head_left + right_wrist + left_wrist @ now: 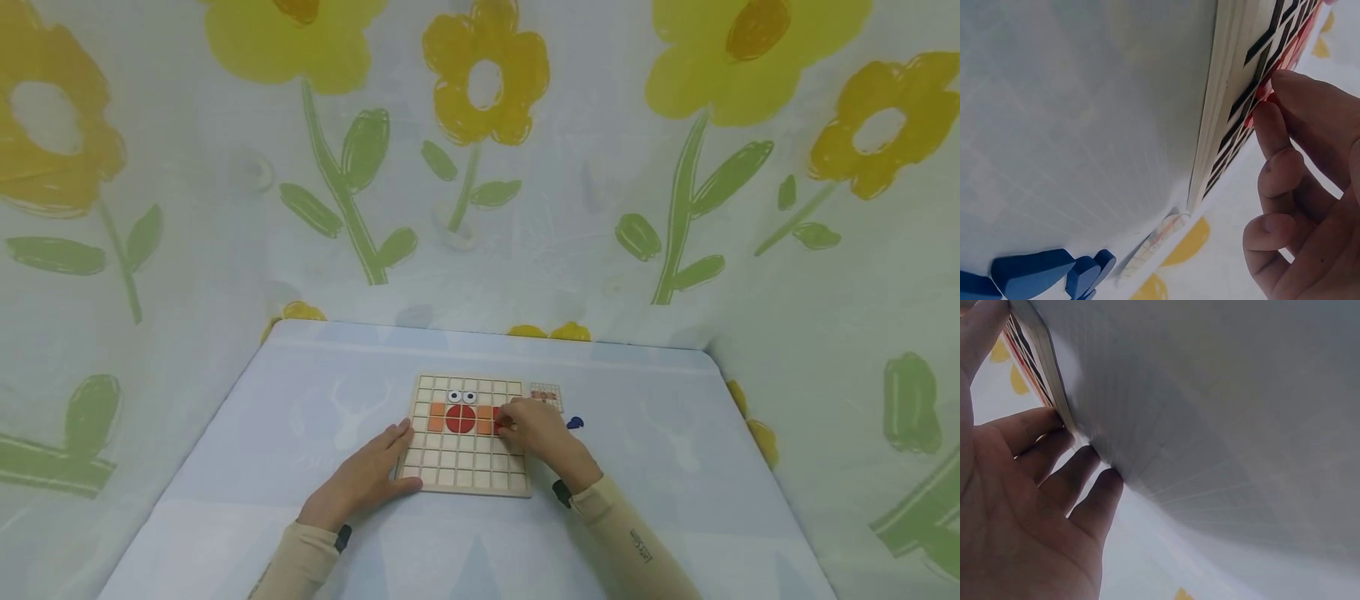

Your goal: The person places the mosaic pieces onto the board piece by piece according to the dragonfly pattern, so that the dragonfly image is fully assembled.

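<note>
A square wooden grid board point(465, 479) lies on the table. Two eye tiles point(462, 397), a red circle made of quarter pieces point(461, 419) and orange square tiles point(437, 417) sit in its cells. My left hand point(367, 475) rests along the board's left side, thumb at the near corner; the fingertips point(1110, 481) touch its edge in the left wrist view. At the right part of the grid, my right hand point(546, 433) pinches a small red piece point(1264, 92) between thumb and forefinger, at the cells beside the orange tiles. The fingers partly hide that piece.
A small pattern card point(546, 394) lies beyond the board's right side. Several blue pieces point(1035, 272) lie on the table to the right, mostly hidden behind the right hand in the head view. A flower-printed curtain point(487, 208) surrounds the table.
</note>
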Motion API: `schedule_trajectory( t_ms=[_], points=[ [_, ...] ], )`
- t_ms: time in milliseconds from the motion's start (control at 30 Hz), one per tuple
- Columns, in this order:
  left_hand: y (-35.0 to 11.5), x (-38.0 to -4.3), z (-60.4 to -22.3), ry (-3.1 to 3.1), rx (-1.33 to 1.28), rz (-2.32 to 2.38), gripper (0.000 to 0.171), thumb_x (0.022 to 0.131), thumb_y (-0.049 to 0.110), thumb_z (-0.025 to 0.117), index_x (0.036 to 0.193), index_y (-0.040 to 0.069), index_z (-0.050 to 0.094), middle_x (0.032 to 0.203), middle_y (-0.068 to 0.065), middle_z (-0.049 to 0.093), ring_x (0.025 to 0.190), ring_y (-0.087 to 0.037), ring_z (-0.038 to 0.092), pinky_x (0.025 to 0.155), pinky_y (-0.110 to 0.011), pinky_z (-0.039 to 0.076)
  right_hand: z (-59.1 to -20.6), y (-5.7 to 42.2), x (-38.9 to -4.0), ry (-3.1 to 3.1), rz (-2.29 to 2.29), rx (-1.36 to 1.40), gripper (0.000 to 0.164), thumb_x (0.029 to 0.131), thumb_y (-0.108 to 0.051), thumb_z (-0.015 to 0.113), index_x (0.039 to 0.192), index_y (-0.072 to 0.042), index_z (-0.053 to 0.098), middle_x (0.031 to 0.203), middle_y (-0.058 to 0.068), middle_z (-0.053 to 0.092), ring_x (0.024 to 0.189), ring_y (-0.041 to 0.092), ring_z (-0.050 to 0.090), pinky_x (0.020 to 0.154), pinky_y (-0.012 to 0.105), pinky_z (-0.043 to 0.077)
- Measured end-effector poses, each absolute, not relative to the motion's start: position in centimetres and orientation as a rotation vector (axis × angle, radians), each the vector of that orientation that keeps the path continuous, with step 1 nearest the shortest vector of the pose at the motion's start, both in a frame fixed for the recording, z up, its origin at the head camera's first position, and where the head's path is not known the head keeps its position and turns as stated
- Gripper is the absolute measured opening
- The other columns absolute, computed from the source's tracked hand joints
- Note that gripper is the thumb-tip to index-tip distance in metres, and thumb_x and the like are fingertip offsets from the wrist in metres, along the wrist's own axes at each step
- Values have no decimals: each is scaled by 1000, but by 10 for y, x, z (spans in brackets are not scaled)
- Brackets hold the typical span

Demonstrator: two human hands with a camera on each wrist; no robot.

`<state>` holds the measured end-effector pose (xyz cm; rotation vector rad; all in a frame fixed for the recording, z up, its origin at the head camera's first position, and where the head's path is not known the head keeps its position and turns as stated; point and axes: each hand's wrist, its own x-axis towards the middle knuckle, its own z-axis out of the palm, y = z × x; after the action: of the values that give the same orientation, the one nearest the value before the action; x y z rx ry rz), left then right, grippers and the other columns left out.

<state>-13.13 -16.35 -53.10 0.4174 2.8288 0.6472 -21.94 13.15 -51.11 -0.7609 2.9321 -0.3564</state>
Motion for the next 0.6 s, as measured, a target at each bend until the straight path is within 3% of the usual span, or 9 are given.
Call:
schedule_trajectory(
  t_ms=[600],
  points=[
    [-163,-131,-532,2845,418,644,93,87,51,76,156,3,38,165,-9,29,151,-32,28,122,-46,29,-512,128,-217,2911,-383,-699,10,90,-24,80,99,-19,78,87,-9,68,80,7,61,72,26,56]
  ],
)
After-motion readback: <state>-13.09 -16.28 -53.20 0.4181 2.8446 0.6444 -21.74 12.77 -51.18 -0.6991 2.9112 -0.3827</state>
